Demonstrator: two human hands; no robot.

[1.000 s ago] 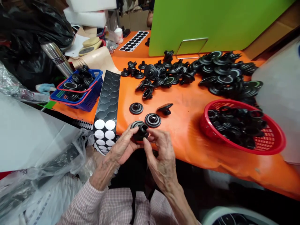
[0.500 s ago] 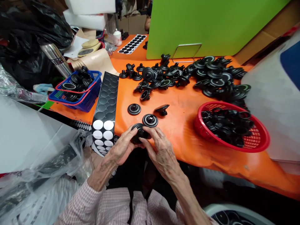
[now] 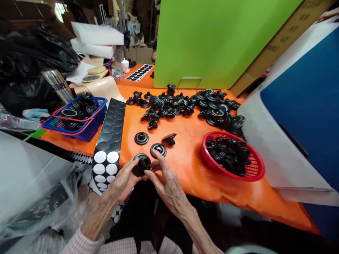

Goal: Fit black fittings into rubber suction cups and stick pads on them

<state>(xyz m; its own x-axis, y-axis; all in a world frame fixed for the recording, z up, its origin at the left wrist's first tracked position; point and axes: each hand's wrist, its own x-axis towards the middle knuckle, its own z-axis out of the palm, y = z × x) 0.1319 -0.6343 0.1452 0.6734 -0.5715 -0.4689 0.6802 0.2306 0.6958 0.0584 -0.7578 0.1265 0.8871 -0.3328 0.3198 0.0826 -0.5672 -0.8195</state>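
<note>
A black round knob (image 3: 142,163) with a wide ringed base is held just over the table's front edge. My left hand (image 3: 124,182) closes around its left side, thumb on the rim and fingers underneath. From the right, my right hand (image 3: 167,184) holds the raised collar, thumb at its lower edge, index finger lifted away. Just beyond that index finger lies a ringed black disc (image 3: 158,150) with a shiny centre. Another flanged disc (image 3: 141,138) rests flat farther left, and a similar piece (image 3: 170,139) lies tipped on its side.
A red basket (image 3: 258,171) of black collars stands right. Several black knobs (image 3: 174,106) are heaped behind. At left are a sticker sheet (image 3: 112,120) of round black and white labels and a blue basket (image 3: 91,132) of parts. A green board (image 3: 206,46) stands at the back.
The view has swung right and tilted up. Both hands still have the black round knob, its collar now more visible. The right index finger has lifted off it.
</note>
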